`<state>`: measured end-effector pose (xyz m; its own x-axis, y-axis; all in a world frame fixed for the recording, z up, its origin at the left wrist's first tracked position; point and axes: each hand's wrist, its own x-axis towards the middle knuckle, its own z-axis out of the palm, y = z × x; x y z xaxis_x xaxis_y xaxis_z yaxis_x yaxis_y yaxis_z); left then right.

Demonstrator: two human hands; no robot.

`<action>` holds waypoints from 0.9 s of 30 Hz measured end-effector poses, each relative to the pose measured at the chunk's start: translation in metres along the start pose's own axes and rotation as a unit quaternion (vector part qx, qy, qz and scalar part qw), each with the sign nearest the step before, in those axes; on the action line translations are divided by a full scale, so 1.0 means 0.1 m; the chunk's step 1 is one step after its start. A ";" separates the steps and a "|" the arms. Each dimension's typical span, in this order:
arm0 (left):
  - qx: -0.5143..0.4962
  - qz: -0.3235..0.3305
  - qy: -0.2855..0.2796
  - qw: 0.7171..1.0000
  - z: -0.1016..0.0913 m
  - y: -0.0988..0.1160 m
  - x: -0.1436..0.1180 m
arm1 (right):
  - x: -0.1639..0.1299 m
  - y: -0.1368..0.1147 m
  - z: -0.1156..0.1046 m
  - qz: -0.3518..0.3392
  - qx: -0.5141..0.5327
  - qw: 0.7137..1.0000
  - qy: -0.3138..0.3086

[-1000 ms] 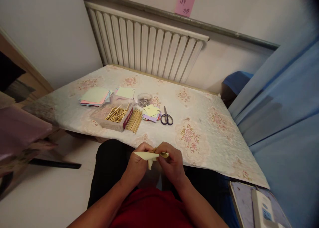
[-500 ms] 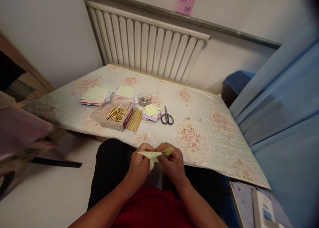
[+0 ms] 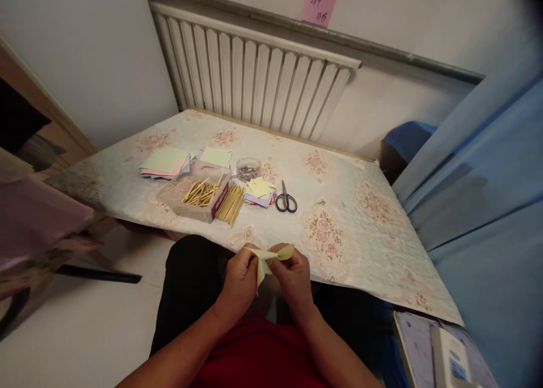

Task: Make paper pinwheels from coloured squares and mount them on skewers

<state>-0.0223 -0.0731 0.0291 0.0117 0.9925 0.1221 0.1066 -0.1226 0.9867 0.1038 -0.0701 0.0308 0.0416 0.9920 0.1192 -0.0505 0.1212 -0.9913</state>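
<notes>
A pale yellow piece of paper (image 3: 263, 256) with bent, cut-looking flaps is held between both hands, over my lap at the table's near edge. My left hand (image 3: 241, 275) pinches its left side, while my right hand (image 3: 292, 272) grips it at the right, the thumb pressed near the middle. One flap curls up by the right fingers and another hangs down between the hands. Beyond them on the table lie scissors (image 3: 286, 201), a small pile of cut paper pieces (image 3: 260, 192) and a row of thin sticks (image 3: 230, 204).
A clear plastic box (image 3: 190, 211) holds more sticks. Behind it are stacks of coloured square paper (image 3: 166, 160) and a small round tub (image 3: 249, 169) of metal bits. The floral-covered table (image 3: 339, 207) reaches to a radiator (image 3: 254, 71); a blue curtain (image 3: 479, 167) hangs at the right.
The paper's left flap has tilted, and its hanging flap shows more broadly between the hands. Both hands keep their hold. The whole view has shifted slightly.
</notes>
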 end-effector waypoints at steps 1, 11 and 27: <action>-0.001 -0.002 0.002 1.000 0.00 -0.02 0.00 | 0.00 0.01 0.00 0.007 0.003 1.000 0.003; -0.034 -0.086 -0.038 0.995 0.04 -0.07 0.08 | 0.09 0.16 -0.05 0.062 0.069 0.996 0.004; -0.033 -0.159 -0.005 0.987 0.06 -0.19 0.12 | 0.16 0.20 -0.07 0.106 0.125 0.986 -0.035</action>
<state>-0.0187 -0.0586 0.0110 -0.0025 0.9809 -0.1945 0.0410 0.1945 0.9801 0.1109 -0.0517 0.0125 -0.0644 0.9950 -0.0766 -0.2958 -0.0923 -0.9508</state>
